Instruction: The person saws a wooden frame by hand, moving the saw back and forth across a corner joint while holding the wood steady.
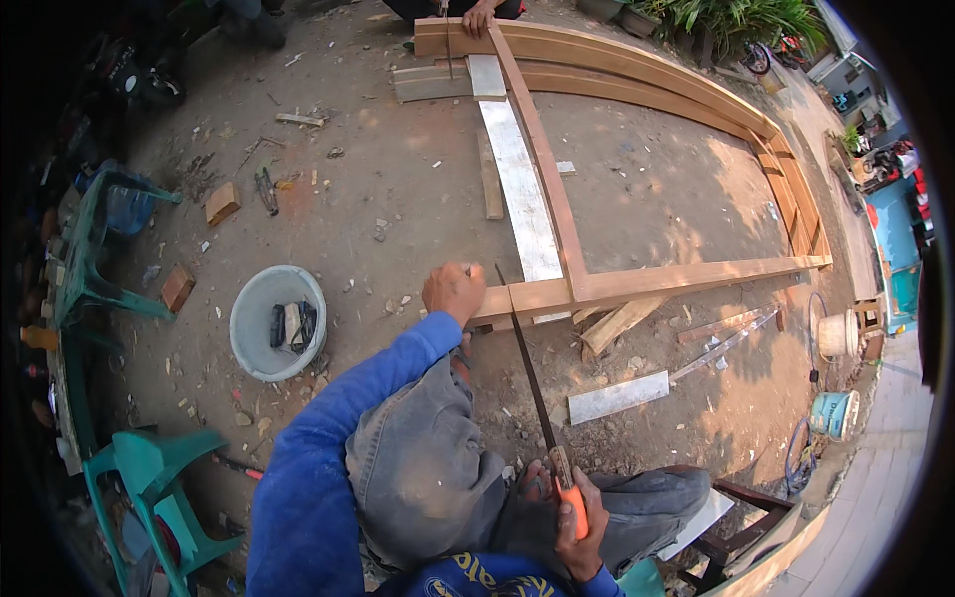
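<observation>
My left hand (454,291) is closed on the near left end of a wooden beam (542,296), part of a large rectangular wooden frame (696,274). My right hand (582,527) grips the orange handle of a handsaw (542,413). Its long dark blade slants up and away from my right hand and crosses the beam just right of my left hand, at a line in the wood. How deep the blade sits cannot be made out. White boards (519,189) lie on the ground beside the frame's crosspiece.
Across the frame, another person's hand (478,18) rests on its far corner near an upright saw blade (447,45). To my left stand a white bucket (239,323) holding tools and green plastic chairs (164,468). Pliers (267,191), wood blocks (223,203) and offcuts lie on the dirt.
</observation>
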### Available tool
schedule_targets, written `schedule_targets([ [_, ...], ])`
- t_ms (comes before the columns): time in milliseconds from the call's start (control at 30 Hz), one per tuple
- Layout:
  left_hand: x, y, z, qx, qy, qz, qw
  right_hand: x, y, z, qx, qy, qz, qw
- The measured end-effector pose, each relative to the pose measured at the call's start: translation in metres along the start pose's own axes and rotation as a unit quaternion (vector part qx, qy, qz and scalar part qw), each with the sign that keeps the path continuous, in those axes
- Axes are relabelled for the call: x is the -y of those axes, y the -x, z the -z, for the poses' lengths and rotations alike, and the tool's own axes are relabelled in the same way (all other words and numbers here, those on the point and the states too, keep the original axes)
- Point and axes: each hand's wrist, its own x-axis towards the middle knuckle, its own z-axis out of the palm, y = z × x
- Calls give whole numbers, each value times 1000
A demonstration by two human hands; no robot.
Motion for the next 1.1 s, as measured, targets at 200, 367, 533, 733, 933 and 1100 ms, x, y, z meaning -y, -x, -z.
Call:
schedule_targets([
  [200, -5, 1, -5, 13, -4, -10, 1000, -39, -95, -51, -25, -1, 85, 996],
  [367, 7, -7, -1, 18, -24, 2, 1000, -15, -155, -91, -9, -79, 16, 997],
  [533, -5, -5, 12, 61, -16, 13, 998, 0, -9, -9, 5, 12, 11, 1000],
  [733, -7, -2, 15, 41, -12, 25, 999, -42, -80, -54, -14, -4, 82, 996],
  [933, -5, -4, 5, 27, -22, 3, 999, -18, -144, -82, -1, -70, 16, 997],
  [1100, 5, -8, 11, 35, -38, 18, 998, 3, 4, -1, 20, 20, 22, 999],
])
